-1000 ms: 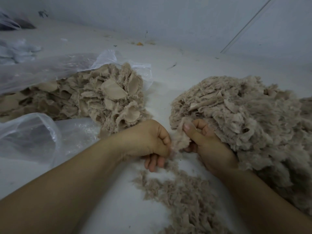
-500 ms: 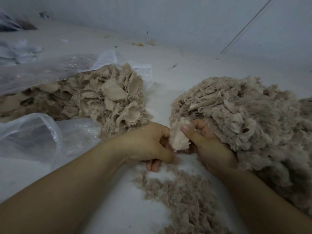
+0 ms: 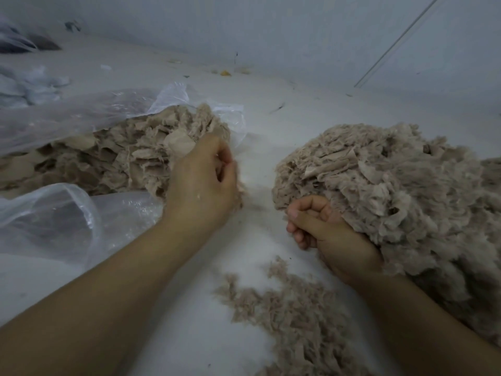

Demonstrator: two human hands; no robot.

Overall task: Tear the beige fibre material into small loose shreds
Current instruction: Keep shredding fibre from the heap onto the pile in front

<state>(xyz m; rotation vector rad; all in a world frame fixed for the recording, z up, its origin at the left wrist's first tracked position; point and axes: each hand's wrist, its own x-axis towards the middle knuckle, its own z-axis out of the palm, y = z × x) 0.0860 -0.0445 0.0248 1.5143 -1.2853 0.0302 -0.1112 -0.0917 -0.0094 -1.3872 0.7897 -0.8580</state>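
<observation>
Head view. The left hand [image 3: 202, 183] is reaching into the near right edge of the coarse beige fibre material [image 3: 130, 156] that is spilling from the clear crinkled plastic bag [image 3: 81, 115] at the left. Its fingers are curling into the flaky pieces, apparently closing on a clump; whether the clump is fully gripped cannot be told. The right hand [image 3: 320, 226] is resting against the near left foot of the large fluffy mound of torn beige shreds [image 3: 393, 191] at the right, fingers curled; what they are holding, if anything, cannot be told.

Procedure for the step in hand, as judged: take one modest clump only, so that both hands can be pulling it apart over the white work surface [image 3: 257, 126]. A thin scatter of loose beige shreds [image 3: 284, 308] is lying near, between the forearms. Oversized clumps are likely to tear unevenly.
</observation>
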